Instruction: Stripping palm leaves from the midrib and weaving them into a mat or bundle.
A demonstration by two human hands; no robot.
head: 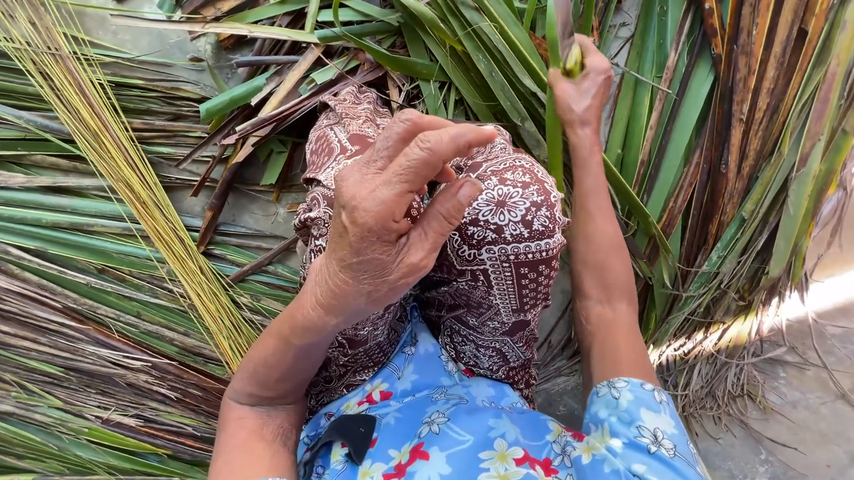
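Green, long, narrow palm leaf strip (557,101) is sitting pinched in the right hand (581,87), grip closed around it, long axis running near vertical, up and away from the body. Left hand (389,214) is hovering over the brown patterned cloth-covered knee (504,264), fingers loosely curled, holding nothing, well apart from the strip. Yellow stripped midribs (129,166) are lying far left on the leaf pile (35,278).
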